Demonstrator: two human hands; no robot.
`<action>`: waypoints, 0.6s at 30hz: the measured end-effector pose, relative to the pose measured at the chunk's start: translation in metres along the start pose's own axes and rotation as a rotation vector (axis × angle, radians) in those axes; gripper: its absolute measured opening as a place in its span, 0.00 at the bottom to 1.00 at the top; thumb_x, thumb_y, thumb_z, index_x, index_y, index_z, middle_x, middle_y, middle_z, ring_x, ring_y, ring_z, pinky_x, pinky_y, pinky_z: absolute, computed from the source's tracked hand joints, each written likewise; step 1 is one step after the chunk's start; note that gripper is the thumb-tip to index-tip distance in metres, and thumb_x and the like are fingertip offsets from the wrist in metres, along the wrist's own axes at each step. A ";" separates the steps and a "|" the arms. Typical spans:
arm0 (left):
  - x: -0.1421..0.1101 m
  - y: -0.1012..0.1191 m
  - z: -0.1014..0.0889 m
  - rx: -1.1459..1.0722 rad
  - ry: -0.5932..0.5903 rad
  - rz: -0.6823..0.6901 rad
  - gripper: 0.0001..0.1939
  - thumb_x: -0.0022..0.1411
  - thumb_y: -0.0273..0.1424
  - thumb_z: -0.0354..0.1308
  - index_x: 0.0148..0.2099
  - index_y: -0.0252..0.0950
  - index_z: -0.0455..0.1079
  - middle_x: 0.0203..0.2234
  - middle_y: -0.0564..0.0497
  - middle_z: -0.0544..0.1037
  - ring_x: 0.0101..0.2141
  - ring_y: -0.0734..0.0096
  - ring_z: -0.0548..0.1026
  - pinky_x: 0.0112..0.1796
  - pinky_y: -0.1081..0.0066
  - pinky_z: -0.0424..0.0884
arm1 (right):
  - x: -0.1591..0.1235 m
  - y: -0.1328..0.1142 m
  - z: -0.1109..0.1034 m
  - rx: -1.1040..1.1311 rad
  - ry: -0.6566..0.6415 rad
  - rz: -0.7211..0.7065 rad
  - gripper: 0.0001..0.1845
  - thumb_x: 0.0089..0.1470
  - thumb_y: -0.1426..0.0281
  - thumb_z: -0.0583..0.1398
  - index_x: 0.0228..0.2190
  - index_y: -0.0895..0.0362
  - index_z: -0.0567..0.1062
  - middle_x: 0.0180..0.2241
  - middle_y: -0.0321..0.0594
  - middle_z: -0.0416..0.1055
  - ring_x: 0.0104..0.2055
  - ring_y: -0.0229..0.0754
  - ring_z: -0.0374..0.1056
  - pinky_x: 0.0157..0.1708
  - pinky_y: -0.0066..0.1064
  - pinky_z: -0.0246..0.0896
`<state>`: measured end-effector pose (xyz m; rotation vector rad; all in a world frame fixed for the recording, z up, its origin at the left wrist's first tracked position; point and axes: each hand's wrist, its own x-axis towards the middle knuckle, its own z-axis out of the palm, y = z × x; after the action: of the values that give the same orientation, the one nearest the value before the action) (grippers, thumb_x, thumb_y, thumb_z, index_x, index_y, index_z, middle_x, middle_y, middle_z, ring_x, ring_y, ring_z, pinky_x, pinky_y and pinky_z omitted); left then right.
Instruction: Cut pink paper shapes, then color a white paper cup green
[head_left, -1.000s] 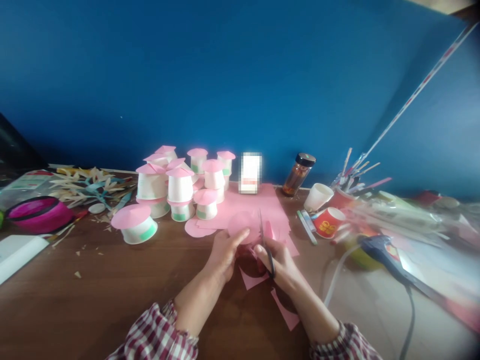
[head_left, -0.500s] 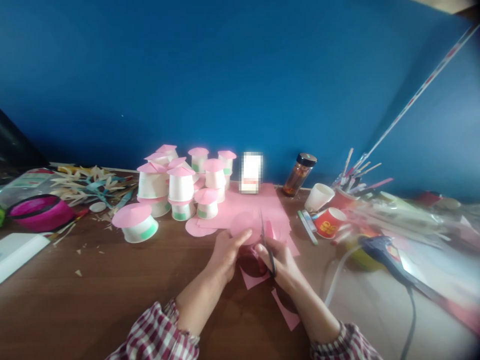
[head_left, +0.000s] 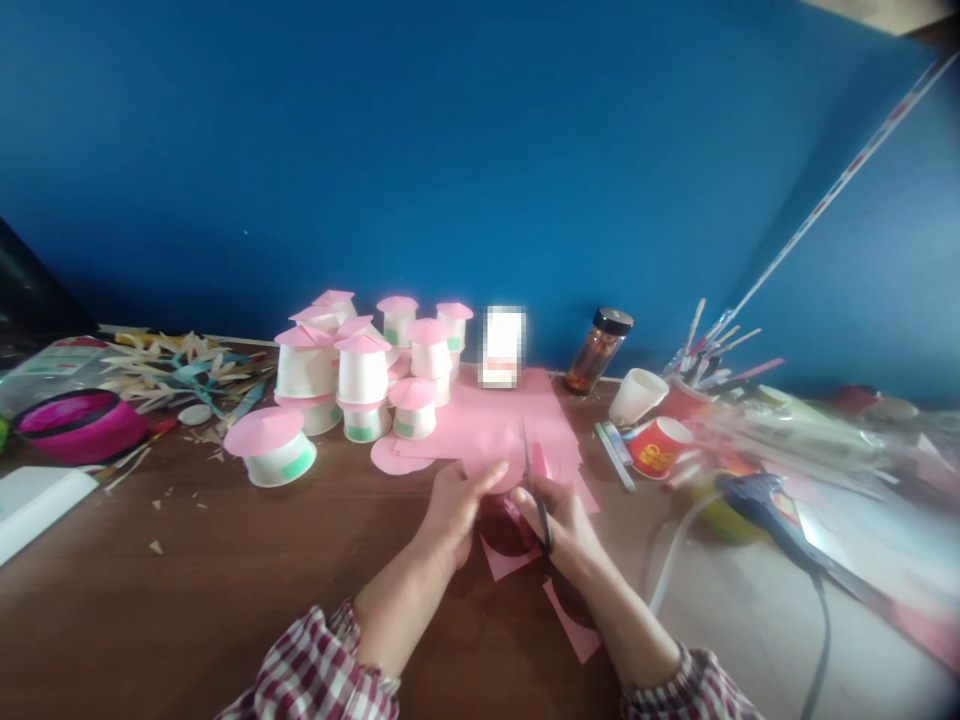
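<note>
My left hand (head_left: 459, 510) pinches a round piece of pink paper (head_left: 489, 455), its thumb lying on top. In my right hand (head_left: 564, 515) is a pair of scissors (head_left: 527, 458), fingers through the dark handle and blades pointing away from me beside the paper's right edge. Whether the blades are apart is hard to make out. Below the hands a curved pink offcut (head_left: 508, 562) lies on the brown table (head_left: 225, 620), and another pink scrap (head_left: 574, 622) is nearer to me. Flat pink sheets (head_left: 487, 405) lie behind the hands.
Several white paper cups with pink cone tops (head_left: 363, 370) stand left of centre. Farther right are a dark-lidded bottle (head_left: 598, 352), a red paper cup (head_left: 660, 447) and a glue gun (head_left: 772, 510) with its cord. A magenta pouch (head_left: 82, 425) and paper strips (head_left: 195, 370) lie left.
The round pink paper has shifted and tilted slightly in my left hand. My right hand and the scissors stay in nearly the same place.
</note>
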<state>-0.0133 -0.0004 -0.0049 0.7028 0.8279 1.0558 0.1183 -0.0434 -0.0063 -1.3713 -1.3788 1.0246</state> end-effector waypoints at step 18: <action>0.005 -0.002 -0.002 -0.018 0.021 -0.009 0.19 0.46 0.35 0.67 0.37 0.26 0.75 0.31 0.37 0.79 0.30 0.57 0.78 0.35 0.60 0.73 | 0.000 0.002 -0.001 -0.042 0.022 -0.035 0.16 0.52 0.61 0.62 0.21 0.59 0.68 0.13 0.29 0.59 0.15 0.32 0.56 0.14 0.22 0.50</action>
<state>-0.0130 0.0036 -0.0083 0.6729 0.8378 1.0633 0.1197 -0.0431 -0.0075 -1.3808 -1.4105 0.9604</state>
